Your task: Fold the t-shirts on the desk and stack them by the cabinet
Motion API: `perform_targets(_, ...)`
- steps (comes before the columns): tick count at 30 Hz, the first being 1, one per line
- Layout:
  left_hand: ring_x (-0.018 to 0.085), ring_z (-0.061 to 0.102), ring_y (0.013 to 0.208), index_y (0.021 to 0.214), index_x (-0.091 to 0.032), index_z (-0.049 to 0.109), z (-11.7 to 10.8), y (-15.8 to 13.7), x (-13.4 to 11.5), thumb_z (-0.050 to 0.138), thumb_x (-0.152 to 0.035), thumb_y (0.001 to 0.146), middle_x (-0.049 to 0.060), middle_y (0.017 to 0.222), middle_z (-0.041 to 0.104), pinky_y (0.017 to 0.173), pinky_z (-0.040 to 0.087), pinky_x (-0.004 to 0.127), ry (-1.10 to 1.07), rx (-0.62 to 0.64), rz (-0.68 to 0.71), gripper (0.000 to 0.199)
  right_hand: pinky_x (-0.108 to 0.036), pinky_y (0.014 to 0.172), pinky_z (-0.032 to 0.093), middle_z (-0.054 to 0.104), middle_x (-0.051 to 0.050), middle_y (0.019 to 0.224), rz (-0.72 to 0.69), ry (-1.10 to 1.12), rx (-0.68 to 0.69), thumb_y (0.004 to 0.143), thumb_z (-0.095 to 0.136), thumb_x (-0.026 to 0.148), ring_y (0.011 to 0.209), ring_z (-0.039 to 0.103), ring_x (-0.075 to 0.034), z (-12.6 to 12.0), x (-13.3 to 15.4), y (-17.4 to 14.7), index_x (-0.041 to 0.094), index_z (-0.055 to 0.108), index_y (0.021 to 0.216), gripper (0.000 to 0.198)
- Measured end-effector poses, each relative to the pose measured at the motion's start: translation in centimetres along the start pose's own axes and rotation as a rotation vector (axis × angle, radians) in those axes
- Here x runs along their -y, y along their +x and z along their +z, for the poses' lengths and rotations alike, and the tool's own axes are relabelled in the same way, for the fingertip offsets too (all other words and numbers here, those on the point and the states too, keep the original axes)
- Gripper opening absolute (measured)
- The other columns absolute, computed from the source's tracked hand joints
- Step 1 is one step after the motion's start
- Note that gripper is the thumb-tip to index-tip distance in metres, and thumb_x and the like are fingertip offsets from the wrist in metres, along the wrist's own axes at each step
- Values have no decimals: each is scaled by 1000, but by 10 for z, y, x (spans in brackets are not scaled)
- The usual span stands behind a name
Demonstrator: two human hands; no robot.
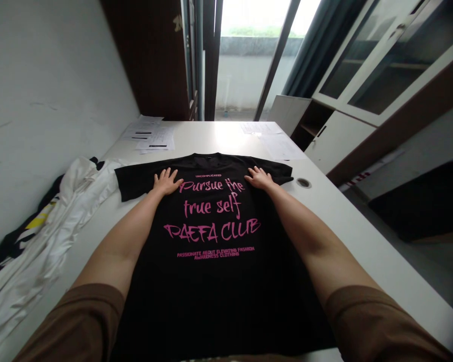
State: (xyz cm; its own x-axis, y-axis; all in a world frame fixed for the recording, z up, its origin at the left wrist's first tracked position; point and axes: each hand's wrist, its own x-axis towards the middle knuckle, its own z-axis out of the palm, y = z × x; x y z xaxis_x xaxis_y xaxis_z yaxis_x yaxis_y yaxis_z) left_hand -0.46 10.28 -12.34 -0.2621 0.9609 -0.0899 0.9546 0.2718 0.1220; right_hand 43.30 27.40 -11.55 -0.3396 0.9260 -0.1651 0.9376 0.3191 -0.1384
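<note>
A black T-shirt (219,296) with pink lettering lies spread out, front side up, its collar at the far end and its hem toward me. My left hand (167,182) rests flat on the shirt's upper left, fingers spread, beside the first line of print. On the opposite side, my right hand (258,178) lies on the upper right near the sleeve, its fingers also apart. Both palms face down on the fabric and grip nothing. The left sleeve is laid out flat; part of the right sleeve is hidden behind my right hand and forearm.
The shirt lies on a white table (366,241) with a round cable hole (304,183) at right. White garments (53,241) and dark clothing are heaped along the left wall. Paper sheets (156,138) lie at the far left, more papers (277,143) at the far right. A cabinet (340,136) stands beyond.
</note>
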Motion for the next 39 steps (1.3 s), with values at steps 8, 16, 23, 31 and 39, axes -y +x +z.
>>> perform_targets(8,35,30,148,153,-24,45,-9,35,13,35,-54,100,14,162,35,117,28,54,0,-130,-93,61,-65,120,16,14,-14,170,46,6,-27,99,29,72,154,12,-37,2,-5,31,20,25,162,82)
perform_targets(16,35,54,121,126,-22,67,-23,61,29,51,-31,94,16,129,62,100,46,48,20,-230,-185,37,-76,112,20,12,-9,170,45,-29,45,98,27,73,151,12,-45,-6,-7,61,28,23,163,79)
perform_targets(23,30,62,107,115,-17,72,-26,88,32,52,-16,86,12,115,72,97,48,43,33,-197,-177,35,-85,106,11,10,-7,171,45,26,39,100,28,68,150,8,-49,1,-12,79,32,23,163,72)
perform_targets(31,31,59,111,122,-15,70,-22,96,28,43,-20,92,16,123,66,100,45,45,16,-261,-152,41,-79,112,8,9,-7,171,43,44,19,103,26,60,153,5,-42,0,-19,92,27,22,163,68)
perform_targets(39,33,57,112,127,-16,68,-18,110,26,40,-19,95,17,128,61,99,46,46,-10,-275,-166,43,-73,117,8,9,-5,171,54,24,-2,103,25,61,155,6,-37,3,-23,105,29,20,163,68)
